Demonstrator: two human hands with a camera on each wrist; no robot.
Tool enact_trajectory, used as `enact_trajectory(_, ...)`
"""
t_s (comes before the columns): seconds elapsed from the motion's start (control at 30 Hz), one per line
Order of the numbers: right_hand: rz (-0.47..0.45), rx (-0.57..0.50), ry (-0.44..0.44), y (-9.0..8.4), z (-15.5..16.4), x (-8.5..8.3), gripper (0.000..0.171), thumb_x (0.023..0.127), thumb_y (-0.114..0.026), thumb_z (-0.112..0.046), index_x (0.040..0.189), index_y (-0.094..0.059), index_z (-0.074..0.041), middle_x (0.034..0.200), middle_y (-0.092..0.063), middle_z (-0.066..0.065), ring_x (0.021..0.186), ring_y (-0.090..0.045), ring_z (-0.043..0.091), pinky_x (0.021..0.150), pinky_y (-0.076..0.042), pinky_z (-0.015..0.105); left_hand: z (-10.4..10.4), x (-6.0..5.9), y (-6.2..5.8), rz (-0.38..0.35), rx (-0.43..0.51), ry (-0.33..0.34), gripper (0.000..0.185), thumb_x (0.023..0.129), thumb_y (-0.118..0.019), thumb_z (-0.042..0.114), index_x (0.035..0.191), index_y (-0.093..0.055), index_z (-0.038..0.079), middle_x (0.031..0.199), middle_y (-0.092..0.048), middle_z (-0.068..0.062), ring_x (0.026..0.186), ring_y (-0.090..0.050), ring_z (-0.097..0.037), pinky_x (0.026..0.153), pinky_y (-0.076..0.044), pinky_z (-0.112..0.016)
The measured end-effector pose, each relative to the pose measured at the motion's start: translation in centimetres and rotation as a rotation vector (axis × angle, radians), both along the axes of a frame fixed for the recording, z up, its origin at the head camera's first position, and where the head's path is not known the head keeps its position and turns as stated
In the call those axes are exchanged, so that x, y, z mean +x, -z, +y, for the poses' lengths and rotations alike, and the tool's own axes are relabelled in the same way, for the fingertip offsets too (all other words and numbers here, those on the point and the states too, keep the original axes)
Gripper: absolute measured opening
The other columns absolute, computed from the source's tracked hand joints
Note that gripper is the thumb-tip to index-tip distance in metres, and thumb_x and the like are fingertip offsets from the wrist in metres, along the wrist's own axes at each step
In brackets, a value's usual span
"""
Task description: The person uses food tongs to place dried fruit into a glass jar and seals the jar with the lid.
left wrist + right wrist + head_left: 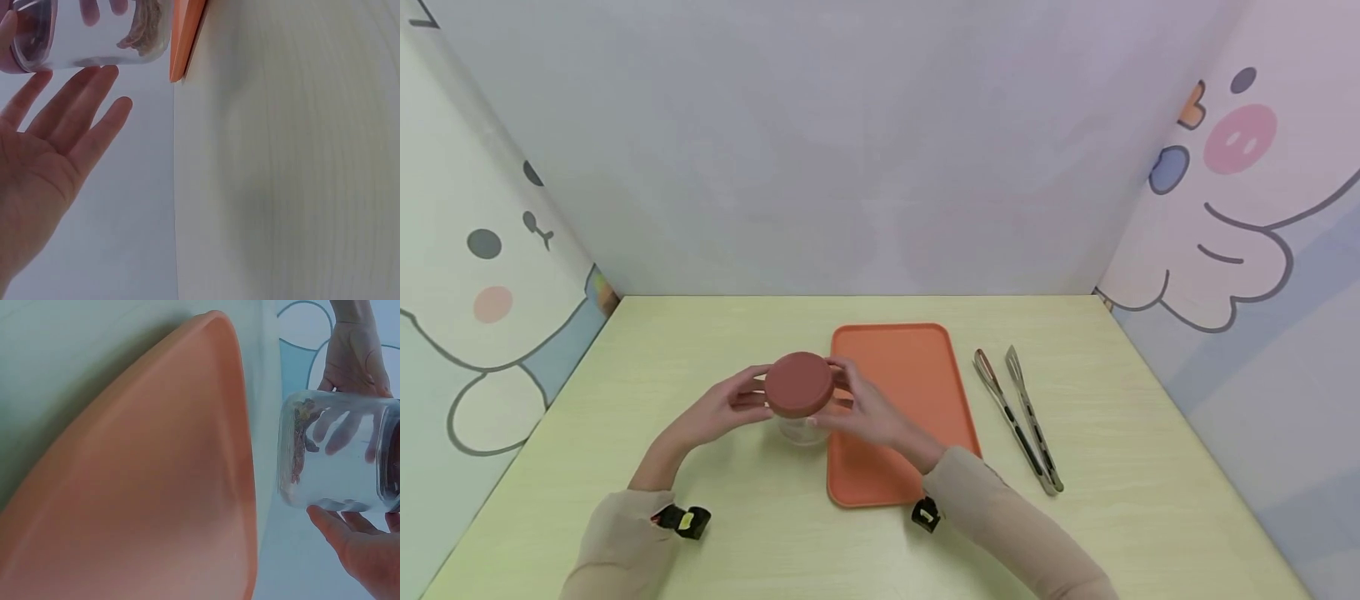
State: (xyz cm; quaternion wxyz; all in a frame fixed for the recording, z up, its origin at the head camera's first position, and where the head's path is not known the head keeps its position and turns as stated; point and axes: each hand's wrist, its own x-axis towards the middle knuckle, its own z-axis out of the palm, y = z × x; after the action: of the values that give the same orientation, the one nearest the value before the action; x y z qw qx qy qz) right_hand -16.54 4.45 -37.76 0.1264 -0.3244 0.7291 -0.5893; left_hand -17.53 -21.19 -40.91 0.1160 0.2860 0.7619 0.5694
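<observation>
A clear jar (pixel 340 453) with a red lid (pixel 799 383) is held upright between both hands, close over the table beside the tray's left edge. Some reddish-brown dried pieces (pixel 300 440) lie at its bottom. My left hand (pixel 728 407) holds the jar from the left; in the left wrist view its fingers (pixel 94 100) reach along the jar wall with the tips against it. From the right, my right hand (pixel 865 408) grips the jar near the lid, fingers behind and thumb in front.
An orange tray (pixel 898 367) lies to the right of the jar, under the right forearm. Farther right, metal tongs (pixel 1018 421) with dark handle parts lie spread on the pale wooden table (pixel 745 533). Cartoon-printed cloth walls (pixel 850 150) stand around the back and sides.
</observation>
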Motion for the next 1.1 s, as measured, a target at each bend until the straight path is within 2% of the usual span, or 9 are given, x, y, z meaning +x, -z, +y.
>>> enact_trajectory(0.17, -0.017, -0.005, 0.010, 0.6, -0.7, -0.7, 0.071, 0.078, -0.067, -0.008, 0.133, -0.022, -0.009, 0.127, -0.040, 0.004, 0.118, -0.038, 0.022, 0.093, -0.033, 0.045, -0.6, -0.4, 0.1, -0.015, -0.004, -0.005, 0.055, 0.083, -0.061, 0.007, 0.132, -0.035, 0.005, 0.125, -0.043, -0.017, 0.107, -0.050, -0.025, 0.082, -0.045, -0.031)
enact_trajectory(0.4, -0.039, -0.001, 0.033, 3.4, -1.9, -2.4, 0.073, 0.076, -0.070, -0.016, 0.133, -0.024, -0.020, 0.129, -0.038, -0.005, 0.119, -0.035, 0.015, 0.093, -0.035, 0.041, -1.5, -0.9, 0.7, -0.039, -0.024, -0.021, 0.056, 0.084, -0.060, 0.008, 0.133, -0.034, 0.005, 0.127, -0.042, -0.018, 0.109, -0.048, -0.028, 0.082, -0.044, -0.029)
enact_trajectory(0.5, -0.037, -0.014, 0.027, 3.9, -2.4, -2.7, 0.073, 0.076, -0.070, -0.015, 0.133, -0.024, -0.020, 0.129, -0.038, -0.004, 0.120, -0.035, 0.015, 0.093, -0.035, 0.041, -1.8, -1.1, 1.0, -0.051, -0.016, -0.020, 0.056, 0.084, -0.059, 0.007, 0.134, -0.033, 0.005, 0.128, -0.040, -0.018, 0.110, -0.048, -0.026, 0.083, -0.044, -0.029)
enact_trajectory(0.6, -0.029, -0.038, 0.021, 3.8, -2.7, -2.8, 0.073, 0.076, -0.070, -0.012, 0.133, -0.024, -0.015, 0.130, -0.037, 0.001, 0.121, -0.035, 0.020, 0.092, -0.035, 0.042, -2.1, -1.2, 1.2, -0.061, -0.008, -0.015, 0.056, 0.085, -0.058, 0.006, 0.135, -0.031, 0.005, 0.129, -0.038, -0.019, 0.110, -0.048, -0.022, 0.084, -0.043, -0.029)
enact_trajectory(0.8, -0.056, -0.056, 0.024, 2.4, -2.9, -2.1, 0.073, 0.076, -0.068, -0.004, 0.133, -0.023, -0.005, 0.130, -0.037, 0.011, 0.121, -0.034, 0.029, 0.093, -0.031, 0.049, -2.4, -1.5, 1.6, -0.059, 0.001, -0.010, 0.056, 0.086, -0.056, 0.006, 0.136, -0.030, 0.005, 0.130, -0.037, -0.021, 0.110, -0.048, -0.019, 0.084, -0.043, -0.029)
enact_trajectory(1.1, -0.089, -0.012, 0.076, 1.9, -3.4, -1.9, 0.074, 0.076, -0.069, -0.007, 0.134, -0.023, -0.006, 0.129, -0.037, 0.010, 0.119, -0.036, 0.027, 0.093, -0.032, 0.048, -2.9, -1.8, 2.1, -0.068, -0.005, -0.023, 0.056, 0.087, -0.055, 0.007, 0.137, -0.029, 0.006, 0.132, -0.035, -0.020, 0.112, -0.045, -0.026, 0.085, -0.043, -0.028)
